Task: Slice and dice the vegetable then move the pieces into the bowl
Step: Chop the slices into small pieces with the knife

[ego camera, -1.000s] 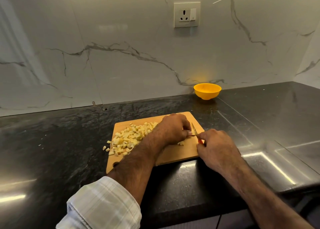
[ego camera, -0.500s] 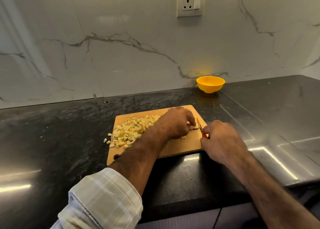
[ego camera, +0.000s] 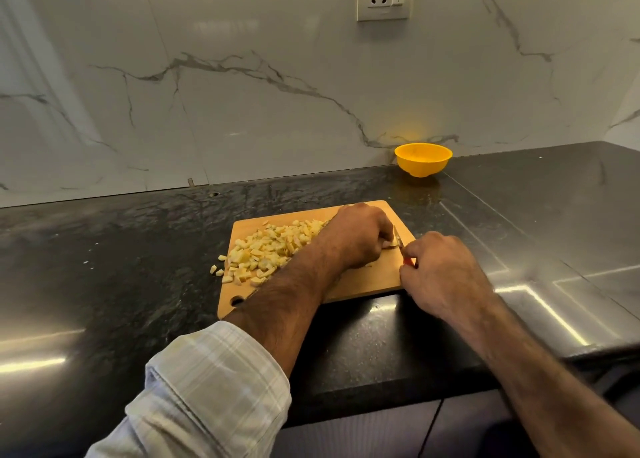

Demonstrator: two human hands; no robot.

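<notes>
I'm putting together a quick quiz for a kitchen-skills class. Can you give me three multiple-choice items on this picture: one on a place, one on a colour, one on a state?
1. Where does the bowl stand?
A. On the cutting board
B. On the counter by the wall, beyond the board
C. In the person's left hand

2. What colour is the bowl?
A. Yellow
B. White
C. Green

3. What is the right hand doing?
A. Resting flat on the counter
B. Lifting the bowl
C. Gripping a knife

Answers:
1 B: it sits on the dark counter at the marble wall, apart from the cutting board.
2 A: its rim and wall are yellow.
3 C: its fingers curl round the handle, blade beside the piece that the left hand holds, near the diced pieces.
</notes>
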